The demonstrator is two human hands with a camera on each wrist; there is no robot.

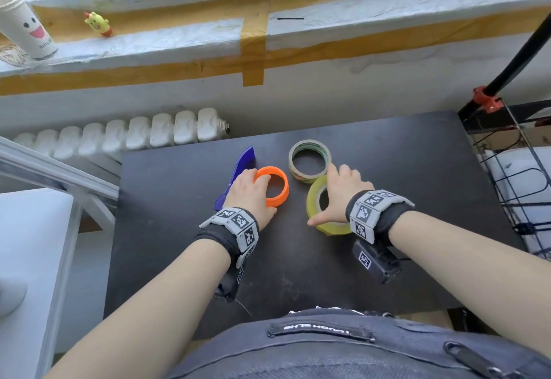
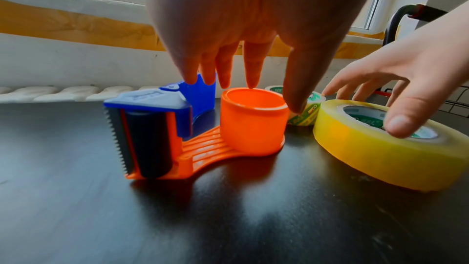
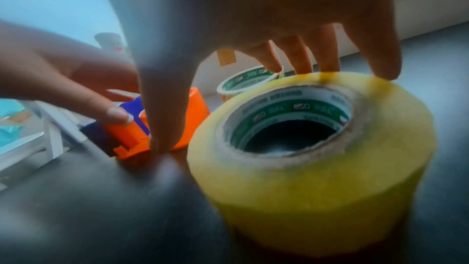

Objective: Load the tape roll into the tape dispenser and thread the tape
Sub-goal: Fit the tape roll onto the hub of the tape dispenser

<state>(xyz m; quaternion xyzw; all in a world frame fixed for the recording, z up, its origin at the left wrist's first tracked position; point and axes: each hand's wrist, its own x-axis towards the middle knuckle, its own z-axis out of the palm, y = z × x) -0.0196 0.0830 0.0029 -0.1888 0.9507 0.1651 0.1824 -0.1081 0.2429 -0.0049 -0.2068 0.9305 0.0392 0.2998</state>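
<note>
1. Reaching over the dark table [image 1: 179, 244], both hands sit low above the work; nothing is loaded yet.
2. Right hand [image 1: 340, 196] is spread over the yellow roll [image 1: 316, 208], which is tipped up on one edge with the fingers on its far rim and the thumb [image 1: 316, 222] down by the near side. Fingers apart, curling toward a hold; the wrist view is blurred, so I cannot tell if the grip has closed.
3. Left hand [image 1: 252, 193] hovers over the dispenser [image 2: 193, 131], fingers straight and spread, fingertips [image 2: 251, 79] at or just above the rim of the orange hub [image 1: 272, 188]. It clamps nothing.
4. Dispenser lies on its side, hub opening upward, serrated blade [image 2: 118, 142] and black roller toward the person, blue guard [image 1: 244, 164] on the far side.
5. Spare roll [image 1: 310, 161] lies flat just beyond the yellow one, touching or nearly so.
6. Judgement on the step: press the dispenser frame down with the left hand rather than covering the hub mouth, so the core can drop over it. Bring the roll level before lowering it, and check the winding direction first so the sticky side will face away from the roller when threaded.
7. Risk: a tilted core may jam on the rim.
</note>
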